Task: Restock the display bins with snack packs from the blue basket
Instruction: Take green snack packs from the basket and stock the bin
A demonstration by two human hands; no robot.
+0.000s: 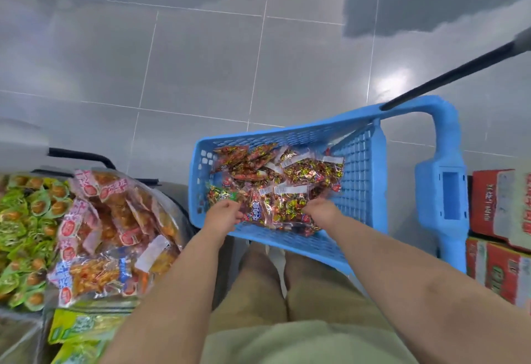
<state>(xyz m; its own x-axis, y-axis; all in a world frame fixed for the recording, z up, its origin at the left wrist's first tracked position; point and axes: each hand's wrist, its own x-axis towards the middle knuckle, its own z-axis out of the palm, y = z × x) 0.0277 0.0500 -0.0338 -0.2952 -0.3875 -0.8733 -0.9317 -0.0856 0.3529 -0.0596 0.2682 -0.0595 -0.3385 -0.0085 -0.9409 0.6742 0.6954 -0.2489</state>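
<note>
The blue basket [359, 162] stands on the grey tiled floor in front of me, holding several clear snack packs full of red and yellow wrapped pieces. Both my hands reach into its near end. My left hand [222, 215] grips the left edge of the nearest snack pack [275, 210], and my right hand [321, 210] grips its right edge. The fingertips of both hands are hidden under the plastic. The display bins [94, 237] sit at the left, piled with pink-labelled orange packs and green packs.
The basket's tall blue handle frame [448, 191] rises at its right end, with a black rod [459, 72] slanting up from it. Red cardboard boxes [500, 234] are stacked at the far right. Yellow-green packs [77, 326] lie at the lower left. Bare tile floor stretches ahead.
</note>
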